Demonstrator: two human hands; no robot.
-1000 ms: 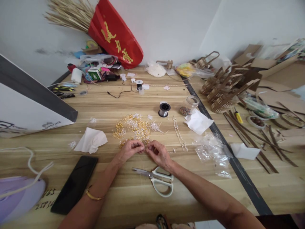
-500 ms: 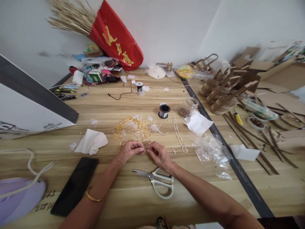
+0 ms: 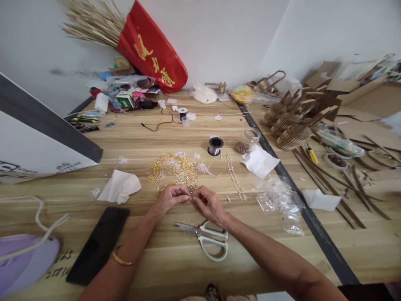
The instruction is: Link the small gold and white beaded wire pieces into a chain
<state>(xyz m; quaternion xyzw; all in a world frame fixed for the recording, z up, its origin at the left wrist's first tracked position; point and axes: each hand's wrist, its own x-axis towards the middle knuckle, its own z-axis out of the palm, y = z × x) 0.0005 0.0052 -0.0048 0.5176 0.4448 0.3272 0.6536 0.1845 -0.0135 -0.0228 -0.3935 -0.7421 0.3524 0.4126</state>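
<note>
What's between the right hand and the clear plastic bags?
Head view: a short chain-like piece beside the right hand, then the lower end of a longer pale chain.

**Hand contents unreadable, edges cropped**

Anything between left hand (image 3: 171,198) and right hand (image 3: 209,204): too small to tell. Left hand hides some near edge of gold-and-silver pile (image 3: 186,172); single pieces too tiny. Right hand covers a bit of scissors (image 3: 198,231), upper loop. Handwritten digits (image 3: 58,271) run into phone (image 3: 99,244); can't tell if more underneath. Left edge cuts white box (image 3: 46,142), purple object (image 3: 31,259). Top clips straw bundle (image 3: 94,23); right clips cardboard (image 3: 376,96).
</note>
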